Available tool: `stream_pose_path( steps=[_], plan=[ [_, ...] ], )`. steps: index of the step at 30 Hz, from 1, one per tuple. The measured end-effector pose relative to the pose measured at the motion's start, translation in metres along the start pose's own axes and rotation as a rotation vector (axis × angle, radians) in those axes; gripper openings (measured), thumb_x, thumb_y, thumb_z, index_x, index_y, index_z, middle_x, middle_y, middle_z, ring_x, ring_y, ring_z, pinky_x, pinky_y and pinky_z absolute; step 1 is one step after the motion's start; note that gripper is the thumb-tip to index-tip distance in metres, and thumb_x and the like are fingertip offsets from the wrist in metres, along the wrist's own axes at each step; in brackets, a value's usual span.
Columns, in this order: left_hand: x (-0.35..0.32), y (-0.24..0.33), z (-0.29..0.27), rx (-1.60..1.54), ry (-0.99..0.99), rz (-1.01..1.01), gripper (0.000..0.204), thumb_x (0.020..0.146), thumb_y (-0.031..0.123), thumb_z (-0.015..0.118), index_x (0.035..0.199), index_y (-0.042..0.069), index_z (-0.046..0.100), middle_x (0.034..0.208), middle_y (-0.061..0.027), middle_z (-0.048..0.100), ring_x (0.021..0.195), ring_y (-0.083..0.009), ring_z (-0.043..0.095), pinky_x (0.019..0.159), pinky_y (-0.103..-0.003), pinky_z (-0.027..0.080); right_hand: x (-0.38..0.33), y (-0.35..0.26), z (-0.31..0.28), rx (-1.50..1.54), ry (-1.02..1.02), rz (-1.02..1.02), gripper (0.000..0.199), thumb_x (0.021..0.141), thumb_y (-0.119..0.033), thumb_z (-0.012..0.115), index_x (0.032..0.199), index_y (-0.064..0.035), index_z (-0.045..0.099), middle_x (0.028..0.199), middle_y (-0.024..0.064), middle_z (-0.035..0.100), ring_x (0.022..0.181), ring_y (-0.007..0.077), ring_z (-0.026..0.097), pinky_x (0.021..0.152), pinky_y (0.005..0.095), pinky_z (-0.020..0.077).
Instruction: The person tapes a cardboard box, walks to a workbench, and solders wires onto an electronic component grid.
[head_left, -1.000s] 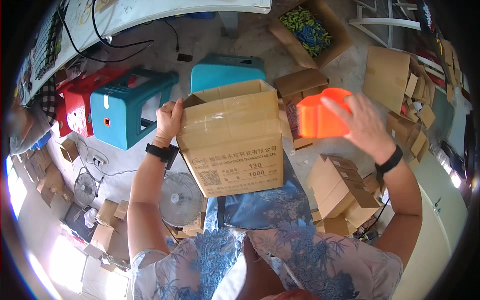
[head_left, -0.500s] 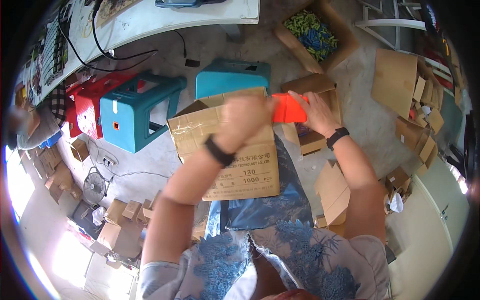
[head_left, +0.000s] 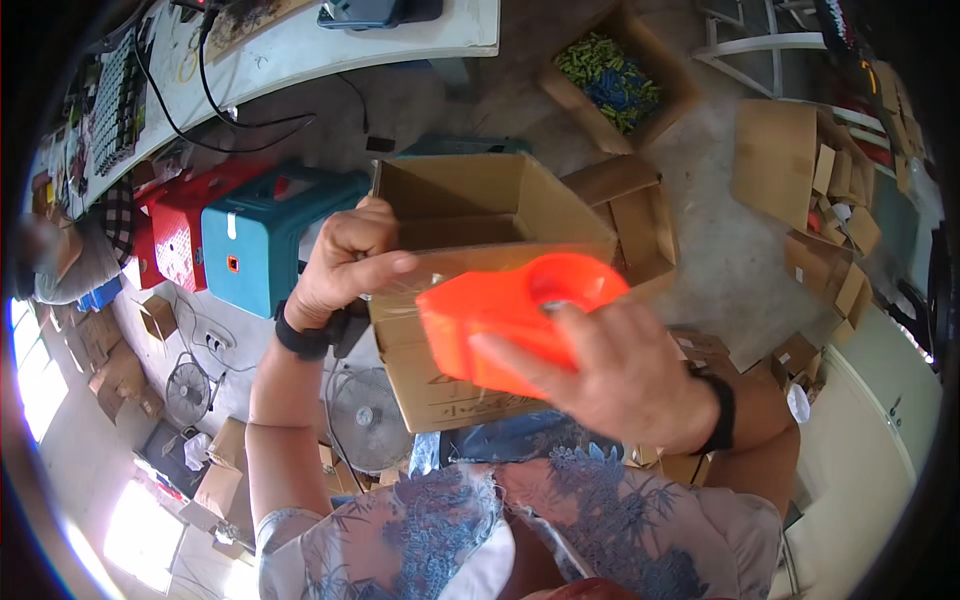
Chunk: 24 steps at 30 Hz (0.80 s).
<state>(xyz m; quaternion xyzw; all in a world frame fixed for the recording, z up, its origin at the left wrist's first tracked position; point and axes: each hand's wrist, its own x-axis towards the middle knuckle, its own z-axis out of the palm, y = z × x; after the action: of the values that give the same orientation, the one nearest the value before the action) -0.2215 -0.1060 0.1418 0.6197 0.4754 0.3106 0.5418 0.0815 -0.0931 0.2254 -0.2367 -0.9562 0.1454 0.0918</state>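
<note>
One cardboard box (head_left: 470, 290) is held up over the lap, top flaps open, long axis running left-right, open side facing away. One orange tape dispenser (head_left: 505, 320) is gripped by the right hand (head_left: 610, 375), fingers closed round it, its long axis lying along the box's near top edge, w/ the round end to the right. Left hand (head_left: 340, 265) is curled shut on the box's left edge, pinching clear tape. Two plastic stools are seen on the floor at left: one teal (head_left: 265, 240), one red (head_left: 180, 225).
</note>
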Motion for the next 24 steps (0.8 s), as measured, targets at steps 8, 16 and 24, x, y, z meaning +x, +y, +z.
stream_pose_path(
  steps=[8,16,24],
  plan=[
    [-0.057,-0.063,0.037,0.085,0.395,-0.555,0.033,0.091,0.027,0.064,0.082,-0.005,0.063,0.073,-0.008,0.056,0.071,-0.0141,0.052,0.066,-0.03,0.042,0.063,-0.049,0.057,-0.321,-0.373,0.016,0.055,0.085,-0.018,0.051,0.14,-0.0167,0.045,0.089,0.0038,0.047,0.082,0.0185,0.048,0.074,0.0322,0.0368],
    [-0.053,-0.089,0.049,0.402,0.568,-0.343,0.036,0.091,0.024,0.06,0.066,-0.002,0.062,0.061,-0.018,0.058,0.059,-0.0372,0.056,0.063,-0.04,0.045,0.049,-0.034,0.055,-0.201,-0.286,-0.005,0.061,0.085,-0.013,0.05,0.145,-0.0163,0.037,0.089,0.0056,0.045,0.078,0.0206,0.048,0.073,0.0344,0.041],
    [-0.043,-0.095,0.042,0.385,0.544,-0.357,0.04,0.092,0.025,0.059,0.064,-0.003,0.061,0.061,-0.0199,0.057,0.058,-0.0378,0.053,0.059,-0.041,0.043,-0.011,0.055,-0.016,-0.041,-0.452,0.055,0.078,0.073,-0.005,0.063,0.145,-0.0194,0.036,0.09,0.0071,0.043,0.082,0.0262,0.048,0.075,0.0383,0.0427]
  ],
)
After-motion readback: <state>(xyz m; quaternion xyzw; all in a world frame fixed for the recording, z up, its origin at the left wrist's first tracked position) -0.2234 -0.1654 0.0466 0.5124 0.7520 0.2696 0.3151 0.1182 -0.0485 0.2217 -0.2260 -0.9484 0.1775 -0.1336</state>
